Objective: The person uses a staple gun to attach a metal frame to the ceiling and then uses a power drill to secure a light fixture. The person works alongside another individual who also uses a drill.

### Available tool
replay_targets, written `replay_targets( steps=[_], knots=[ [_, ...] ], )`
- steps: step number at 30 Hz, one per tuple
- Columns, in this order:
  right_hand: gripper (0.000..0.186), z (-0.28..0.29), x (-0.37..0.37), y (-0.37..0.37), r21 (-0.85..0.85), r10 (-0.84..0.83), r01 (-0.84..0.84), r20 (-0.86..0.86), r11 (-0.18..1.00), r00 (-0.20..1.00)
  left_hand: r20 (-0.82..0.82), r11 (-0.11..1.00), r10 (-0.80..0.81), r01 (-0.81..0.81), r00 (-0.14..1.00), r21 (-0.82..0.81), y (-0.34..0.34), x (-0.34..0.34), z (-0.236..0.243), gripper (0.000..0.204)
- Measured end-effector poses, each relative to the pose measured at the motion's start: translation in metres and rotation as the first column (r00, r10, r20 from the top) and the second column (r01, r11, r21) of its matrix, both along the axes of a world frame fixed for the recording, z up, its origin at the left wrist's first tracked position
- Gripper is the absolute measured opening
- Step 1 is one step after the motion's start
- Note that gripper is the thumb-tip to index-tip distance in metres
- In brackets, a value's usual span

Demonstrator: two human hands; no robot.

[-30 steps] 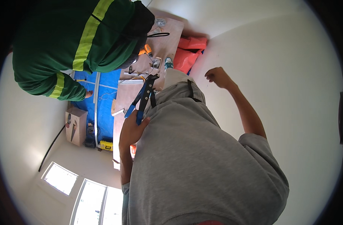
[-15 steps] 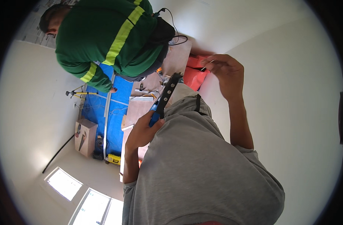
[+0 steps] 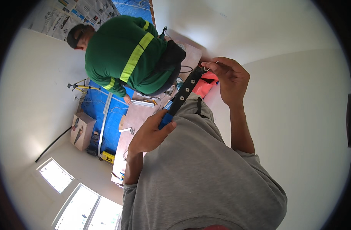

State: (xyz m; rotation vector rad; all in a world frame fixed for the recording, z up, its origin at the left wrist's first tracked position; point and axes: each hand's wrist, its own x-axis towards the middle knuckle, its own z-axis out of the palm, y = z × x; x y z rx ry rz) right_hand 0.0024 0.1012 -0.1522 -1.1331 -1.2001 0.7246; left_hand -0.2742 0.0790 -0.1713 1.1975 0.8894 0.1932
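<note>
My left hand (image 3: 150,134) is closed around the blue grip of a black hand riveter (image 3: 186,91) with several silver fittings along its body, angled up toward the top right. My right hand (image 3: 231,80) pinches a thin silver rivet (image 3: 215,64) at the nose of the riveter. Whether the rivet is inside the nose is too small to tell. The tool lies in front of my grey-clothed body.
A person in a green striped top (image 3: 121,50) bends at upper left. Below are a blue sheet (image 3: 118,128), a plywood board (image 3: 137,119) with tools, a wooden box (image 3: 83,130), a yellow case (image 3: 107,156), a tripod (image 3: 83,87) and red bags (image 3: 204,86).
My right hand has risen to the riveter's nose with the thin rivet, and the tool now points further toward it. The person in green appears further right and lower in view.
</note>
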Motion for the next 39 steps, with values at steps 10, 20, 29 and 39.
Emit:
replay_targets(
  steps=[10, 20, 29, 39],
  knots=[
    [0.012, 0.136, 0.004, 0.072, -0.023, -0.09, 0.099, 0.249, 0.995, 0.964, -0.003, 0.995, -0.038, 0.039, 0.999, 0.095, 0.08, 0.013, 0.125, 0.042],
    [0.068, 0.214, 0.023, 0.17, -0.384, 0.345, -0.271, 0.141, 0.883, 0.928, -0.063, 0.91, 0.0, 0.026, 0.998, 0.413, 0.158, -0.026, 0.209, 0.034],
    [0.055, 0.208, -0.076, 0.255, -0.022, 0.742, -0.742, 0.011, 0.67, 0.67, 0.356, 0.986, -0.05, 0.103, 0.933, -0.131, 0.262, -0.121, 0.315, 0.018],
    [0.043, 0.366, -0.123, 0.348, 0.581, 0.793, -0.581, -0.204, 0.57, 0.574, -0.273, 0.487, 0.105, 0.19, 0.956, 0.852, 0.343, -0.107, 0.515, 0.033]
  ],
)
